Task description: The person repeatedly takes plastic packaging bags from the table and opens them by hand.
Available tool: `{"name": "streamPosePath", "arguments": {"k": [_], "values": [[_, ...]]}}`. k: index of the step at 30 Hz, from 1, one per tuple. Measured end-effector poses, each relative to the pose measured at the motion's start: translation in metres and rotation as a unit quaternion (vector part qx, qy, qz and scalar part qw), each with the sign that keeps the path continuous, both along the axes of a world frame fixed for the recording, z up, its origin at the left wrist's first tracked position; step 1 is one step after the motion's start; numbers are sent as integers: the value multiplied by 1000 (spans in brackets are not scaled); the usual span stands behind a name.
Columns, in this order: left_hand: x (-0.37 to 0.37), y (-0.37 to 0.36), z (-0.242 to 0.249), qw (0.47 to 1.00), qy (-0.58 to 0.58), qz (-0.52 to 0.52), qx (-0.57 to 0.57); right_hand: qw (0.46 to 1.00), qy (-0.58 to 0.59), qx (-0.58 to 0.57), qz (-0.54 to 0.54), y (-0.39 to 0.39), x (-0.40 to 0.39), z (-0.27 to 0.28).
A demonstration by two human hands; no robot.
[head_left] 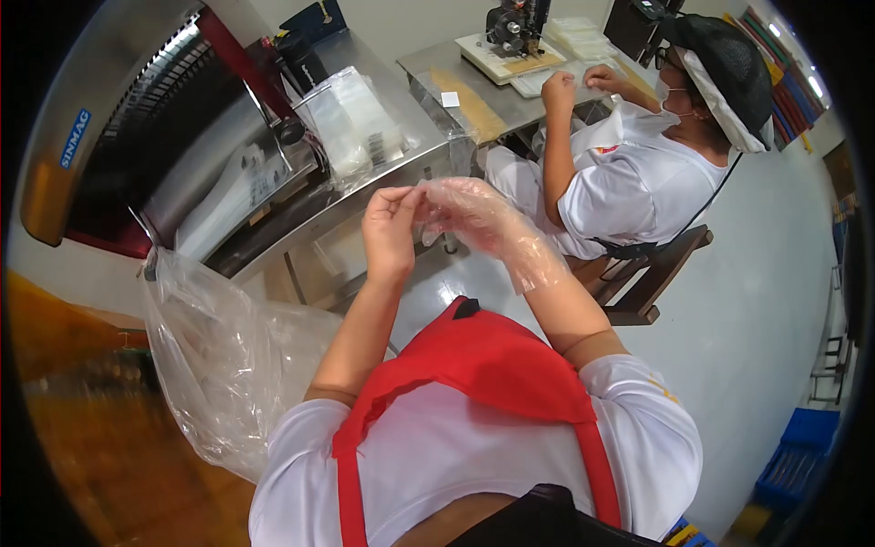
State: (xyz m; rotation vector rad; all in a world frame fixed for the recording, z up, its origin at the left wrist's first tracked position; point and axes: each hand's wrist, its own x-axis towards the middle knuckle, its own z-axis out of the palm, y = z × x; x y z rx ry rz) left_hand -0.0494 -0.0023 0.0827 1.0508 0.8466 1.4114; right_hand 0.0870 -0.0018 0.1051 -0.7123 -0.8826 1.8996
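A clear plastic glove (529, 251) covers my right hand (469, 214) and reaches over the wrist. My left hand (390, 228) is bare, its fingers pinched on the loose fingertip end of that glove. Both hands are raised in front of my red apron (483, 356), close together. Inside the crinkled plastic, my right hand's fingers are hard to make out. Just beyond the hands, a stack of clear plastic bags (351, 123) lies on the steel table (419, 114).
A co-worker (629, 173) sits on a wooden chair (638, 287) at right, facing a bench with a small machine (515, 32). A large machine (164, 109) stands at left, a big clear bag (219, 356) hanging below it. Blue crates (793, 456) are at lower right.
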Motion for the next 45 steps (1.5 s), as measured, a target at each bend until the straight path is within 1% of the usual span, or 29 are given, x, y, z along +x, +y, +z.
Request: {"name": "streamPosePath", "arguments": {"k": [2, 4, 5, 6, 7, 9, 10, 11, 12, 14, 15, 17, 19, 21, 22, 24, 25, 27, 28, 31, 33, 34, 36, 39, 40, 41, 43, 44, 45], "values": [[-4, -3, -6, 993, -114, 18, -30, 1000, -15, 5, 26, 7, 1, -29], [-12, 0, -24, 997, -72, -10, -38, 998, -31, 10, 53, 8, -4, -35], [-17, 1, -35, 998, -29, -40, -48, 946, -303, 116, -7, 5, -11, -30], [-21, 1, -42, 998, -29, -36, -52, 807, -547, 212, -63, 0, -16, -29], [-26, 3, -50, 993, 46, -50, -93, 808, -547, 211, -57, -4, -20, -35], [-38, 12, -64, 982, 122, -61, -133, 716, -656, 236, -20, 0, -28, -57], [-45, 15, -71, 939, 339, 2, -67, 715, -674, 185, -10, 11, -21, -77], [-51, 11, -82, 842, 537, 61, -3, 711, -691, 132, 3, 16, -11, -93], [-55, 3, -95, 841, 537, 63, -12, 745, -663, 73, -8, 9, -5, -81], [-58, 11, -102, 762, 645, 6, 55, 714, -690, 113, -20, 8, -13, -88], [-61, 12, -103, 761, 647, 8, 52, 684, -715, 139, -26, 3, -17, -93], [-64, 5, -107, 749, 615, -83, 234, 717, -690, 100, 5, 1, -15, -89], [-64, 7, -90, 706, 682, -131, 139, 721, -685, 103, 13, -3, -13, -88], [-68, 17, -90, 749, 622, -172, 151, 597, -749, 284, -50, -12, -21, -90], [-68, 19, -93, 750, 622, -171, 148, 597, -749, 285, -46, -15, -24, -91], [-60, 14, -73, 794, 548, -213, 155, 564, -562, 577, -185, -25, -35, -66], [-58, 8, -69, 796, 547, -212, 150, 567, -560, 577, -180, -30, -36, -64], [-54, -2, -53, 741, 574, -228, 262, 526, -695, 467, 149, -34, -37, -62], [-50, -8, -42, 742, 575, -226, 261, 662, -591, 456, 74, -29, -32, -98], [-28, -34, -21, 701, 635, -264, 190, 564, -685, 453, 88, -17, -32, -118], [-17, -44, -23, 541, 759, -150, 330, 575, -679, 450, 76, -14, -37, -114], [-20, -41, -21, 542, 764, -142, 320, 603, -661, 441, 65, -13, -36, -106], [-32, -32, -7, 740, 615, -173, 211, 699, -602, 383, 52, -19, -33, -78], [-64, -14, -28, 779, 590, -137, 166, 847, -494, 189, 46, -37, -33, -25], [-66, -17, -33, 770, 589, -177, 168, 913, -406, 21, 22, -41, -35, -16], [-66, -22, -39, 776, 591, -161, 154, 912, -408, 28, 42, -36, -33, -25], [-62, -34, -49, 813, 542, -142, 159, 963, -251, 33, 91, -21, -32, -53], [-56, -36, -58, 855, 476, -119, 169, 941, -301, 132, 83, -28, -49, -54], [-43, -37, -73, 890, 407, -94, 182, 827, -474, 299, 37, -14, -42, -105]]}}
